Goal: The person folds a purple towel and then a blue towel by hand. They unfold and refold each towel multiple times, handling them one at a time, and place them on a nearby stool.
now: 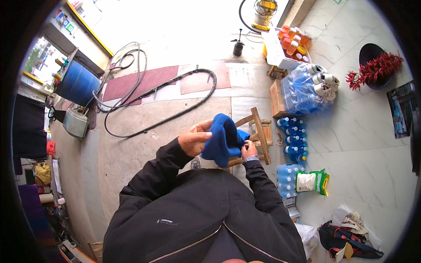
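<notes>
A blue cloth (pixel 218 141), thick and folded over on itself, is held up in front of my dark jacket. My left hand (pixel 195 138) grips its left side, the thumb lying on the fabric. At its right end my right hand (pixel 249 149) pinches a narrower part between thumb and fingers. Whether the cloth is a towel or a garment I cannot tell. Beneath and just to the right of it stands a wooden stool (pixel 260 134), partly hidden by the cloth and my right hand. A shoe shows below my left hand.
A black hose (pixel 158 121) loops across the floor ahead, near a blue barrel (pixel 80 83). Along the right wall stand blue-liquid bottles (pixel 296 139), a box of bottles (pixel 279 60), plastic-wrapped bottles with shoes on top, and a green-edged bag (pixel 312 181). A black spray bottle (pixel 238 48) stands farther off.
</notes>
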Motion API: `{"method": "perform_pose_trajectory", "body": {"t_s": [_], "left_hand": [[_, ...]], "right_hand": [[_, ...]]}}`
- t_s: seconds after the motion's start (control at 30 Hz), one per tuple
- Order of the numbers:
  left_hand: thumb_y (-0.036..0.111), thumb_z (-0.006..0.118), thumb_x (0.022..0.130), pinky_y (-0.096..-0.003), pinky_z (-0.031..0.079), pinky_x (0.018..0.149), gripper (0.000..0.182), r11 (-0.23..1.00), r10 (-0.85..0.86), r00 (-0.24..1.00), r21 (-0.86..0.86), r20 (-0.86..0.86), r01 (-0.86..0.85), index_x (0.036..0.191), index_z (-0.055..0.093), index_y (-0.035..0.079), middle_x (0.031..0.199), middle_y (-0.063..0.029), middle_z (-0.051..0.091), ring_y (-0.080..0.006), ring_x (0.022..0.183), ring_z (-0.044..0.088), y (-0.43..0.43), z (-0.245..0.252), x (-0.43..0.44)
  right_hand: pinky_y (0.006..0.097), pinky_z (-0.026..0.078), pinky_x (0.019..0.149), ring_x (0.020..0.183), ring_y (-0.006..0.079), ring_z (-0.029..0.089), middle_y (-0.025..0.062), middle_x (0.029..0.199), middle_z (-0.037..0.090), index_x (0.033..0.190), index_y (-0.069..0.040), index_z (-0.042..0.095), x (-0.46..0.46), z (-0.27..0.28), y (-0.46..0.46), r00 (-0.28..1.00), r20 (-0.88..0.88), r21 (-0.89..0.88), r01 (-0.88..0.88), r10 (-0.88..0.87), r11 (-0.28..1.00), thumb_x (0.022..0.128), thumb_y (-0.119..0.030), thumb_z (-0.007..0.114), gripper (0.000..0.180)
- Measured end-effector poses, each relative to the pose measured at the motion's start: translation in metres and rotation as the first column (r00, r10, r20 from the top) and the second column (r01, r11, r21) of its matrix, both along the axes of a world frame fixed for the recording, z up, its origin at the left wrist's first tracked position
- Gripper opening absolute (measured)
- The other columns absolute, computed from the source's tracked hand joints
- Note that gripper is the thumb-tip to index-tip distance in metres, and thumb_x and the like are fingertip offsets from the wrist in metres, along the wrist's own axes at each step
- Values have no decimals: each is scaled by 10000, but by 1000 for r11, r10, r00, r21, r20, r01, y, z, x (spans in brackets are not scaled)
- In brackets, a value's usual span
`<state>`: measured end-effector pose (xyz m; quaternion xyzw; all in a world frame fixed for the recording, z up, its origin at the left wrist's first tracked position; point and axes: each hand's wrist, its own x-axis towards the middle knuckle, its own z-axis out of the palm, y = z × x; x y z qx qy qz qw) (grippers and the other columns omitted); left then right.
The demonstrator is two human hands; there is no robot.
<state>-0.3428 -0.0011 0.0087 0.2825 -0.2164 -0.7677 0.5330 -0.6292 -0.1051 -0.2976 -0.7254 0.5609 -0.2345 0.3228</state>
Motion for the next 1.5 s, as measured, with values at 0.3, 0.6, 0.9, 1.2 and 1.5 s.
{"method": "perform_pose_trajectory", "body": {"t_s": [0.3, 0.6, 0.9, 1.2, 1.5], "left_hand": [[72, 706, 936, -396, 520, 1086, 752, 996, 10, 972, 90, -234, 11, 1571, 307, 13, 1401, -165, 557, -254, 1273, 606, -46, -59, -54], [107, 668, 954, -408, 467, 1130, 788, 991, -56, 950, 98, -306, 89, 1623, 251, 86, 1435, -212, 511, -291, 1288, 576, -70, -43, -80], [195, 686, 985, -388, 422, 1143, 658, 979, -65, 924, -153, 378, 132, 1564, 395, 84, 1477, -157, 540, -259, 1364, 526, -45, -43, -69], [408, 904, 760, -428, 495, 1019, 898, 897, 386, 238, -423, 891, 126, 1441, 474, 10, 1351, -240, 530, -357, 1250, 560, -11, -60, -77], [303, 765, 870, -400, 553, 840, 415, 976, 141, 452, -201, 881, 87, 1147, 680, 6, 1034, -212, 717, -305, 978, 710, -6, -48, -58]], "right_hand": [[298, 520, 879, 987, 140, 644, 69, 1040, 710, 1221, 16, 660, 12, 107, 49, 747, 665, 278, -256, 7, 926, 1032, -365, 636, 426], [323, 519, 967, 1107, 164, 635, 68, 1233, 677, 1371, -9, 574, 19, 195, 78, 570, 815, 355, -344, -107, 869, 921, -237, 810, 557], [360, 552, 956, 1055, 212, 676, 89, 1204, 688, 1312, -18, 616, 23, 231, 60, 177, 838, 541, -162, -515, 825, 1014, -214, 675, 362], [438, 561, 965, 1069, 287, 691, 124, 1185, 695, 1282, -8, 597, 34, 258, 43, 176, 840, 539, -162, -514, 826, 1046, -417, 600, 472], [457, 507, 1057, 1153, 290, 658, 124, 1283, 668, 1391, -42, 549, 42, 256, 48, 295, 898, 408, -290, -325, 866, 1046, -464, 570, 546]]}}
